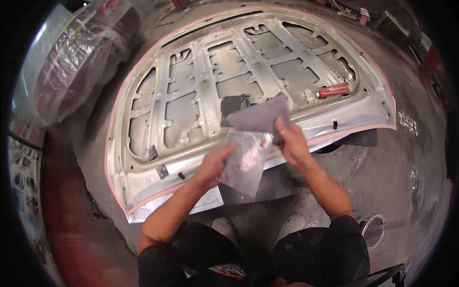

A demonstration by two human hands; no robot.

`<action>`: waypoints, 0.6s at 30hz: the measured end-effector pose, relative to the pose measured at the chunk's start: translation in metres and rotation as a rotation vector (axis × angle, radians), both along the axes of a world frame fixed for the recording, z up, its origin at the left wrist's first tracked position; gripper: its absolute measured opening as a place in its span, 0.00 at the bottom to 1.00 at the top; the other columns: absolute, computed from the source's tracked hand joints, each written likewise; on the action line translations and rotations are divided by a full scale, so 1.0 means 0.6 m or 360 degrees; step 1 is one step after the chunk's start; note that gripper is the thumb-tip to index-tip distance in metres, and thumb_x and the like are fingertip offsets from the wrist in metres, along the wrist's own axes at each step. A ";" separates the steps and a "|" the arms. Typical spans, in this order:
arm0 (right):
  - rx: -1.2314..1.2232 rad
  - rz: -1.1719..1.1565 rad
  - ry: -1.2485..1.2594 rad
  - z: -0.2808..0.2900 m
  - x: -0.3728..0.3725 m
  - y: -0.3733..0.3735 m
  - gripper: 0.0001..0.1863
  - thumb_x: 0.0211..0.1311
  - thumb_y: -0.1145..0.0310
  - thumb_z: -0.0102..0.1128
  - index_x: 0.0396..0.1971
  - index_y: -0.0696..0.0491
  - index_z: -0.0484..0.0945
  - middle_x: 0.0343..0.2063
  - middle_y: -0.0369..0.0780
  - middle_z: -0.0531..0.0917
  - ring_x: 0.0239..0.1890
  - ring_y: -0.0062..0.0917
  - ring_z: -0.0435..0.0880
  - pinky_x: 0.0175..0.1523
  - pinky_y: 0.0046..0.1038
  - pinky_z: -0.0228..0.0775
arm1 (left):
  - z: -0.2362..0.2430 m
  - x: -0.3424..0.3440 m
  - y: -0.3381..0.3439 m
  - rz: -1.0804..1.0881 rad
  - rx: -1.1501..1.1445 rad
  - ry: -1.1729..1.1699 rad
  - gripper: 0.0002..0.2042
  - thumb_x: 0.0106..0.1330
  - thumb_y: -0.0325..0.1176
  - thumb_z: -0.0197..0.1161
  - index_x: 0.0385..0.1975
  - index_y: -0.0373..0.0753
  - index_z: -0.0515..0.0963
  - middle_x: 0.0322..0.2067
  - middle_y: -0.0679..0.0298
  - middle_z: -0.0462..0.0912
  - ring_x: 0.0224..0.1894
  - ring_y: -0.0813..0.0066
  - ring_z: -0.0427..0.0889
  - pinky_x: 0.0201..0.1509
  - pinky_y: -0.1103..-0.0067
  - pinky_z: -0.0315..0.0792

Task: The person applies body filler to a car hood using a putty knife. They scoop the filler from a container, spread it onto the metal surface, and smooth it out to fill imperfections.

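I see bare forearms, left hand [210, 165] & right hand [292, 143] ungloved. Black short-sleeve shirt, sleeves end abt elbow; red-white graphic on front. Dark trousers, light grey mesh shoes [292, 223].

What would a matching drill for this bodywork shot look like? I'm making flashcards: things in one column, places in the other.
Things:
1. Grey sheet
2. Clear bag
3. Red tool
4. Tape roll

Places:
A. On the floor by the person's right knee
B. Lying on the hood, right side
C. Pinched in the right hand
D. Gripped by the left hand

Pairs: 1-C, 2-D, 3-B, 4-A
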State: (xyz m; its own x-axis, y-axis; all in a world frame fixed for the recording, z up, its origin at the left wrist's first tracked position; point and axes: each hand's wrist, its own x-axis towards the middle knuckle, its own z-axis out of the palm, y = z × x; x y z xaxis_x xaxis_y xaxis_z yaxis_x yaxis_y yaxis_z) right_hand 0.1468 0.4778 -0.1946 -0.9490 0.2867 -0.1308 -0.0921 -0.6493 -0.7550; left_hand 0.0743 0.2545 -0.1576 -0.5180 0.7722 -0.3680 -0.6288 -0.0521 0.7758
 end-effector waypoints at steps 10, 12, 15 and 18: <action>0.1444 -0.0733 0.0180 0.027 0.069 0.044 0.13 0.52 0.80 0.63 0.40 0.61 0.80 0.38 0.39 0.82 0.32 0.17 0.77 0.38 0.20 0.70 | 0.008 -0.018 -0.008 0.0557 -0.0097 0.0642 0.16 0.74 0.39 0.52 0.53 0.35 0.73 0.46 0.64 0.80 0.46 0.78 0.78 0.52 0.79 0.71; 0.2091 -0.0725 0.0451 0.062 0.076 0.013 0.17 0.50 0.82 0.60 0.43 0.59 0.80 0.38 0.42 0.80 0.33 0.26 0.77 0.38 0.25 0.70 | 0.006 -0.009 -0.008 0.0431 -0.0068 0.0831 0.17 0.75 0.41 0.49 0.55 0.34 0.72 0.48 0.65 0.78 0.48 0.80 0.75 0.54 0.80 0.68; 0.2495 -0.0681 0.0599 0.073 0.072 -0.015 0.26 0.46 0.84 0.58 0.51 0.57 0.77 0.42 0.44 0.78 0.41 0.35 0.75 0.45 0.32 0.69 | 0.024 0.015 0.003 0.0313 -0.0114 0.1153 0.20 0.77 0.42 0.46 0.57 0.33 0.69 0.50 0.65 0.76 0.50 0.81 0.71 0.56 0.81 0.65; 0.2692 -0.0603 0.0596 0.074 0.066 -0.025 0.31 0.44 0.84 0.58 0.55 0.55 0.74 0.47 0.43 0.76 0.47 0.38 0.73 0.50 0.36 0.66 | 0.032 0.034 0.013 0.0368 -0.0139 0.1318 0.20 0.77 0.41 0.44 0.58 0.32 0.69 0.48 0.65 0.77 0.49 0.81 0.71 0.55 0.82 0.65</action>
State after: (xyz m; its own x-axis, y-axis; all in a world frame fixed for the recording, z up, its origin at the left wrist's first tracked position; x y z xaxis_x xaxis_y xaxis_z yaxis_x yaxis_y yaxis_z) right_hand 0.1866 0.4627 -0.1499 -0.7116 0.0561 0.7003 -0.3467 0.8390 -0.4194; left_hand 0.0947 0.2625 -0.1383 -0.7863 0.6007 0.1444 0.1598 -0.0280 0.9867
